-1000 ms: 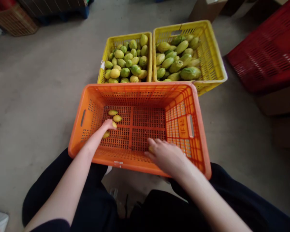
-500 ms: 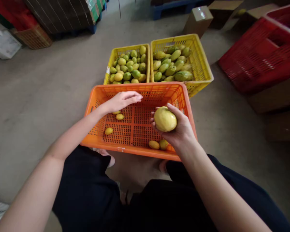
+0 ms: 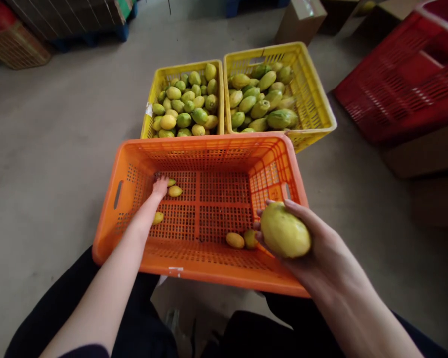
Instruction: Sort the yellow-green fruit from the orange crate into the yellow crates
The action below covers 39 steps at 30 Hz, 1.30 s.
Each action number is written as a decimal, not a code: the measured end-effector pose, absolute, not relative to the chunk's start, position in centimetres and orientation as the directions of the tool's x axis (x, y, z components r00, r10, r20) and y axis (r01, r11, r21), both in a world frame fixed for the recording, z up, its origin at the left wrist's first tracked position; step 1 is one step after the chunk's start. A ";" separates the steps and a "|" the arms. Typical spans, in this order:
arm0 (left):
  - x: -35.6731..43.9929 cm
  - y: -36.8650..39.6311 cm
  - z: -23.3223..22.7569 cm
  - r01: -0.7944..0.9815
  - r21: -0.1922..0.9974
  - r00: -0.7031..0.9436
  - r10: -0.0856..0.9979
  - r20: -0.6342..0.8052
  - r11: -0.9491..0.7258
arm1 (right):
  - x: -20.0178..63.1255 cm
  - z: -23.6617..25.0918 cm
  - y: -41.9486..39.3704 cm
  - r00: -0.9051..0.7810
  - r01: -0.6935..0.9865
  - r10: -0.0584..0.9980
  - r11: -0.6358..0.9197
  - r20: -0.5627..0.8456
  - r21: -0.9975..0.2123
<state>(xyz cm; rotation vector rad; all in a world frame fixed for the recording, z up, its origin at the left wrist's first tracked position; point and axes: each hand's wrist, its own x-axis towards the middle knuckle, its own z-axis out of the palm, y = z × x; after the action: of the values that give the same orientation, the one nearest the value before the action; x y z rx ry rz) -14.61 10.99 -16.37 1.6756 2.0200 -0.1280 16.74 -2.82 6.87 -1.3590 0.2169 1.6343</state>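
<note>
In my right hand (image 3: 317, 243) rests a large yellow-green papaya (image 3: 285, 229), held above the right end of an orange crate (image 3: 205, 277), with fingers curled round its far side. My left hand (image 3: 160, 186) is down inside the crate at its far left corner, fingers apart, against the left end of a small yellow fruit (image 3: 171, 182). I cannot tell whether it grips that fruit. Close by lie another small yellow fruit (image 3: 175, 191) and one partly behind my left forearm (image 3: 158, 218). Two more, a yellow fruit (image 3: 235, 240) and a duller fruit (image 3: 250, 239), lie near the front right.
Behind the orange crate stand a yellow crate (image 3: 221, 99) of small green and yellow fruit and a second yellow crate (image 3: 315, 97) of longer papayas. Red crates (image 3: 399, 74) and cardboard boxes (image 3: 300, 22) are at the right. A brown basket (image 3: 20, 47) sits far left.
My left hand has gone from above the crate down into its far left corner. My right hand, still holding the papaya, now appears lower, farther right and closer to me.
</note>
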 end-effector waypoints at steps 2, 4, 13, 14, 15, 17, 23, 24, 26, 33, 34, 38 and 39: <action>-14.3 12.4 -17.9 0.944 0.238 -0.106 0.890 -0.443 0.230 | 16.9 6.5 -2.6 0.108 -0.749 0.506 -0.525 -0.856 -0.405; -14.1 13.1 -19.1 0.940 0.237 -0.114 0.884 -0.454 0.244 | 16.8 6.2 -2.4 0.103 -0.745 0.484 -0.541 -0.869 -0.389; -14.4 10.7 -16.6 0.844 0.371 -0.187 0.861 -0.472 0.386 | 15.8 6.5 -2.3 0.028 -0.736 0.526 -0.565 -0.850 -0.374; -14.4 10.7 -15.5 0.825 0.410 -0.174 0.866 -0.469 0.388 | 15.5 6.5 -2.3 0.022 -0.736 0.542 -0.560 -0.840 -0.380; -14.3 10.7 -14.2 0.804 0.457 -0.152 0.874 -0.462 0.381 | 15.2 6.5 -2.4 0.021 -0.740 0.560 -0.549 -0.829 -0.389; -13.8 11.0 -11.1 0.750 0.561 -0.082 0.891 -0.446 0.350 | 14.3 6.5 -2.6 0.020 -0.750 0.591 -0.525 -0.806 -0.404; -10.7 7.7 1.7 0.064 0.932 0.311 0.880 -0.359 0.357 | 11.3 7.4 -3.0 0.063 -0.808 0.688 -0.389 -0.723 -0.442; -10.1 6.3 3.8 -0.124 0.913 0.387 0.866 -0.317 0.389 | 10.9 7.8 -3.1 0.056 -0.813 0.703 -0.380 -0.709 -0.441; -9.0 3.3 7.1 -0.324 0.837 0.466 0.845 -0.263 0.440 | 10.5 8.6 -3.4 0.023 -0.817 0.726 -0.383 -0.687 -0.432; -5.4 -3.2 9.0 -0.621 0.632 0.225 0.878 -0.423 0.463 | 10.3 10.0 -4.3 -0.153 -0.799 0.841 -0.414 -0.519 -0.436; -5.2 -3.4 8.5 -0.642 0.621 0.168 0.873 -0.458 0.449 | 10.2 9.9 -4.4 -0.152 -0.800 0.857 -0.400 -0.493 -0.448; -4.8 -3.4 7.8 -0.623 0.728 -0.034 0.919 -0.392 0.287 | 9.6 9.3 -4.8 -0.089 -0.809 0.891 -0.325 -0.444 -0.489; -4.7 -3.4 7.9 -0.590 0.776 -0.068 0.944 -0.324 0.224 | 9.5 9.2 -4.9 -0.081 -0.810 0.893 -0.318 -0.444 -0.493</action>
<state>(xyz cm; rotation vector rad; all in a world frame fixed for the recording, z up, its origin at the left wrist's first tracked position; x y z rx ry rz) -4.72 -3.42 7.89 0.4637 0.9837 1.3361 9.47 -4.86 9.18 -0.8168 -0.1384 1.7124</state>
